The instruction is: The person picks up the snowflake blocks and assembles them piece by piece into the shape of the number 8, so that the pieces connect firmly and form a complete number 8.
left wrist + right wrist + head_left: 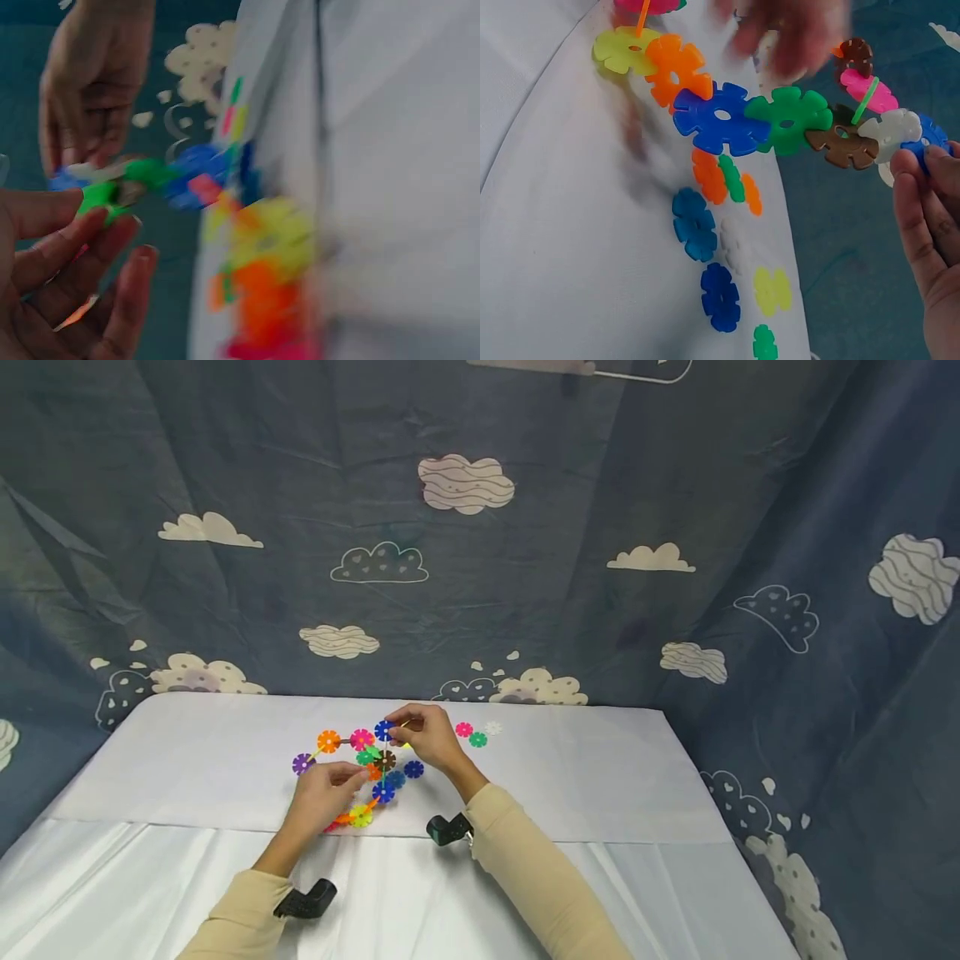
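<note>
My right hand pinches a blue notched flower disc between thumb and fingers. That disc slots into a white disc, which joins a brown disc in a raised chain. The chain continues through a green disc, a blue disc, an orange disc and a yellow disc. My left hand hovers beside the chain, blurred in the right wrist view, its fingers loosely bent with nothing seen between them. Another branch runs through a pink disc and an orange disc to a purple disc.
Loose discs lie under and beside the chain, among them a dark blue disc and a teal-blue disc. Farther right are a pink disc, a green disc and a white disc. A cloud-patterned curtain hangs behind the white table.
</note>
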Action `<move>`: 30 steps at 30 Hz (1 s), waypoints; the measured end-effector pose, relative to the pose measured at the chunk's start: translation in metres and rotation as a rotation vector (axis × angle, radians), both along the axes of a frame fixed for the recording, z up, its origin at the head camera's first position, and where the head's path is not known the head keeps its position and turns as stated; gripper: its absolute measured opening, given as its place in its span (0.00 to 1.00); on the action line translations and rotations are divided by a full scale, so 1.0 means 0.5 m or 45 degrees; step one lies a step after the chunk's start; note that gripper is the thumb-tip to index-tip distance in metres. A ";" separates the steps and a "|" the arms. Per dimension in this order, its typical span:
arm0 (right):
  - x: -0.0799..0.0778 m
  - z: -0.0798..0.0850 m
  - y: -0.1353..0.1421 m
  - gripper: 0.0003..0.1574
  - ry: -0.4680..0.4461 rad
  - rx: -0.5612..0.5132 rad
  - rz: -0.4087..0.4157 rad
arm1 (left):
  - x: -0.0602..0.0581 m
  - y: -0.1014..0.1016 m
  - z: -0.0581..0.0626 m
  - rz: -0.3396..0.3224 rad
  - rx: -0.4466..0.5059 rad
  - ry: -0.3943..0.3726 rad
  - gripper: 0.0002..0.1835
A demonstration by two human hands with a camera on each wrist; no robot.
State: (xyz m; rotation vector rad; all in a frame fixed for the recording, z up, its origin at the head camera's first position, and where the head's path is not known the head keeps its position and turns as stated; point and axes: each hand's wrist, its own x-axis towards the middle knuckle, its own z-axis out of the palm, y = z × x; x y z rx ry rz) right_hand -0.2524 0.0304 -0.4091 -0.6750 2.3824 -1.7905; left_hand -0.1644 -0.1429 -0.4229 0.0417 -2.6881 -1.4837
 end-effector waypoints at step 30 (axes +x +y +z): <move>0.004 -0.001 -0.009 0.11 -0.020 -0.023 0.033 | -0.136 -0.058 0.076 -0.617 -0.422 0.175 0.08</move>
